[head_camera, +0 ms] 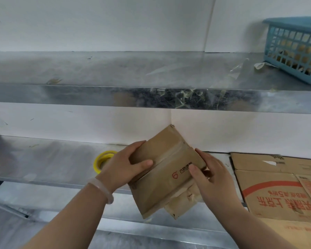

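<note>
Held thing: a small brown cardboard box (pixel 169 164) with a red logo and red print on its upper face and a taped seam running across that face.
Where the box is: in the air between the two hands, over the front part of the lower metal shelf (pixel 48 159). It is tilted, with its far corner pointing up toward the white back wall.
Box condition: crumpled flaps hang loose at its near, lower end.
Left hand (pixel 122 169): grips the box's left side. Its fingers (pixel 138 143) curl over the far edge and the thumb lies flat on the upper face, beside the seam.
Right hand (pixel 214 177): grips the box's right side. Its thumb presses on the face just right of the red print and the other fingers (pixel 201 154) wrap round the right edge.
Left wrist: a pale bracelet (pixel 101 190).
Tape roll (pixel 102 159): yellow, lying on the lower shelf just behind the left hand and partly hidden by it.
Flattened cartons (pixel 271 193): brown with red print, stacked flat on the lower shelf to the right of the right hand.
Upper shelf (pixel 106 69): metal, with scraps of clear tape (pixel 185 98) stuck along its front edge.
Basket (pixel 294 49): blue plastic lattice, on the upper shelf at the far right. Its brownish contents are too blurred to name.
</note>
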The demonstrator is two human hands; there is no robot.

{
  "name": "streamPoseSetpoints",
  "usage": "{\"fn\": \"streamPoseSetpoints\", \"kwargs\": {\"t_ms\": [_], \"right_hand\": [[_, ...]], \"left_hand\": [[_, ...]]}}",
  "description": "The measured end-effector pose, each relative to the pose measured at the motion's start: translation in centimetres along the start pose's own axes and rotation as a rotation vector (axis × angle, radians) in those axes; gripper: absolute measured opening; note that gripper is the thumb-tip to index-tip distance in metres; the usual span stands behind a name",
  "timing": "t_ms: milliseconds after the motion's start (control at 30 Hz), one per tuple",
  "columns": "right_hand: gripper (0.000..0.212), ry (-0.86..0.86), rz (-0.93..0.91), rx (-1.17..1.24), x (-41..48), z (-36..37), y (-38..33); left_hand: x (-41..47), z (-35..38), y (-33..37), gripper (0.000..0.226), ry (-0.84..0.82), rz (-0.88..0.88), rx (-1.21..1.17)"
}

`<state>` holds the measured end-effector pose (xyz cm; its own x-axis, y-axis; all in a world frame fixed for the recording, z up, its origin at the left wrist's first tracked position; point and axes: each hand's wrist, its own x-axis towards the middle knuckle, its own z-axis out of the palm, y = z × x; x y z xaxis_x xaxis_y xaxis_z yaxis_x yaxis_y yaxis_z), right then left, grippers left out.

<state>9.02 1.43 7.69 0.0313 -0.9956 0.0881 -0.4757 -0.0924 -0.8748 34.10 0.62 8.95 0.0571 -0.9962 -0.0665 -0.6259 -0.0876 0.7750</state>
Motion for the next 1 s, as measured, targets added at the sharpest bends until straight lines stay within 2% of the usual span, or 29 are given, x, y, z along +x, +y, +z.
{"fn": "streamPoseSetpoints", "kwargs": {"t_ms": [133, 200, 267, 333, 467, 600, 767, 833, 1000], "right_hand": [[0.04, 0.043, 0.071, 0.083, 0.4, -0.3, 0.0], [0.037, 0.021, 0.097, 0.119, 0.2, -0.5, 0.0], [0.033, 0.015, 0.072, 0.158, -0.3, -0.7, -0.3], [0.031, 0.016, 0.006, 0.161, -1.0, -1.0, -1.1], [0.041, 0.022, -0.179, 0.105, -2.2, -1.4, -2.7], [0.039, 0.039, -0.33, 0.08, -2.7, -1.9, -3.3], [0.037, 0.1, -0.624, -0.045, -2.2, -2.1, -2.9], [0.036, 0.118, -0.688, -0.063, -2.0, -2.1, -2.4], [0.035, 0.072, -0.766, -0.112, -1.4, -1.7, -1.0]], "left_hand": [[0.0, 0.0, 0.6, 0.039, 0.086, -0.011, -0.006], [-0.9, 0.2, 0.3, 0.046, 0.114, -0.006, -0.054], [-2.0, 0.3, 0.2, 0.062, 0.093, 0.025, -0.089], [-2.9, 0.2, 0.3, 0.075, 0.043, 0.051, -0.075], [-4.9, -0.4, 0.8, 0.085, 0.024, 0.094, -0.067], [-7.7, -0.6, 1.1, 0.096, 0.129, 0.153, -0.072], [-8.7, 0.1, 0.9, 0.112, 0.214, 0.267, -0.023], [-8.5, 0.5, 0.7, 0.109, 0.225, 0.312, -0.029], [-8.0, 1.0, 0.2, 0.079, 0.25, 0.308, -0.185]]}}
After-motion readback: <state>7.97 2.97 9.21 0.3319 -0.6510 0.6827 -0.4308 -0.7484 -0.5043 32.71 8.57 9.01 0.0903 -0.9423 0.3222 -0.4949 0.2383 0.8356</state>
